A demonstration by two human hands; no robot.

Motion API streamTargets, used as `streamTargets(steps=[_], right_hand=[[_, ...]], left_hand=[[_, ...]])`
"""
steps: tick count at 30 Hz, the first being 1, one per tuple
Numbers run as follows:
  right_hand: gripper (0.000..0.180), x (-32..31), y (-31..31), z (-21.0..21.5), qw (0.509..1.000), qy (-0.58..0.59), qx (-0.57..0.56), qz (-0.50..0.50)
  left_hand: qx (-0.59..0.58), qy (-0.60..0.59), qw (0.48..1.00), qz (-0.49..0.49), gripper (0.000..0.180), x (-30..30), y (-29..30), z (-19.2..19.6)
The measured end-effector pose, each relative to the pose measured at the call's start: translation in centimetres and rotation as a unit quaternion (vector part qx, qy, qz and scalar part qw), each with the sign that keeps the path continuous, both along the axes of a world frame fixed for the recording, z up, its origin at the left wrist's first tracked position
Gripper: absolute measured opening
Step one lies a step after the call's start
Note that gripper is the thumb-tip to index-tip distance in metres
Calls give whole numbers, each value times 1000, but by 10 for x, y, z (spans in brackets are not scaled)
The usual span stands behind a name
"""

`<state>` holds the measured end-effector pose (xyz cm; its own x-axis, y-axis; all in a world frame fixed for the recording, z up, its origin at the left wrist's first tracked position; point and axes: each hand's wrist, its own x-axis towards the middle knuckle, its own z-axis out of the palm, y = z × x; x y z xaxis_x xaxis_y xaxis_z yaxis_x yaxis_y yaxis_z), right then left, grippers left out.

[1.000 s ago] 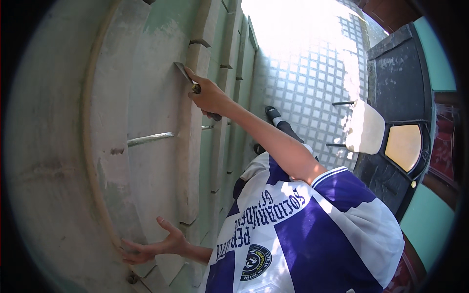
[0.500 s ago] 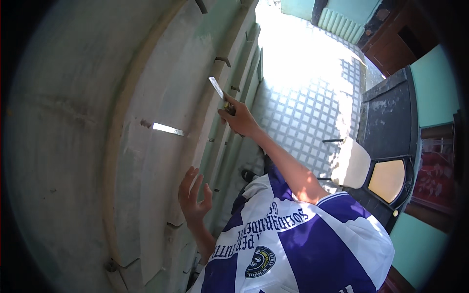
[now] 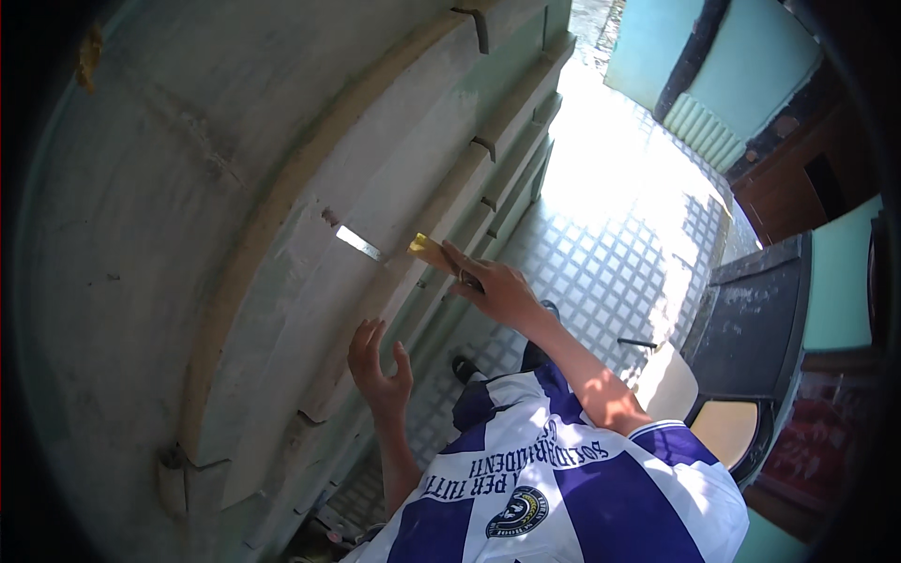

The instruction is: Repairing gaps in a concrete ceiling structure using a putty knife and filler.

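While the right hand [image 3: 497, 289] grips a flat scraper [image 3: 434, 251], its yellowish blade on the pale plastered wall panel [image 3: 310, 272], the left hand [image 3: 377, 364] hovers open just off it. Keeping the blade flat and strokes even would likely help.

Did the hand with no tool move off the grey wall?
Yes. The empty left hand lifted off the grey wall panel and now hangs open beside it.

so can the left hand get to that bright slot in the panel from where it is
Probably yes. The left hand hangs open just below the bright slot, with only bare panel between them. The right hand, holding a flat tool, is off to the side.
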<state>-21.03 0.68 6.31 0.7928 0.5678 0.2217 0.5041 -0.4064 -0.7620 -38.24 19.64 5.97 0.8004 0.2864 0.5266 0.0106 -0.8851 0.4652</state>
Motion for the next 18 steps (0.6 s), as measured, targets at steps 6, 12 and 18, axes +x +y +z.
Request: streamTargets(steps=[6,12,18], right_hand=[[70,34,-29,1,992,40,-46,111],[67,81,-108,-18,957,142,-50,247],[49,126,-112,23,978,84,-64,182]], left_hand=[[68,44,964,255,43,-2,-15,-24],[109,33,902,417,52,32,-44,-26],[68,24,930,361,59,93,-100,-11]])
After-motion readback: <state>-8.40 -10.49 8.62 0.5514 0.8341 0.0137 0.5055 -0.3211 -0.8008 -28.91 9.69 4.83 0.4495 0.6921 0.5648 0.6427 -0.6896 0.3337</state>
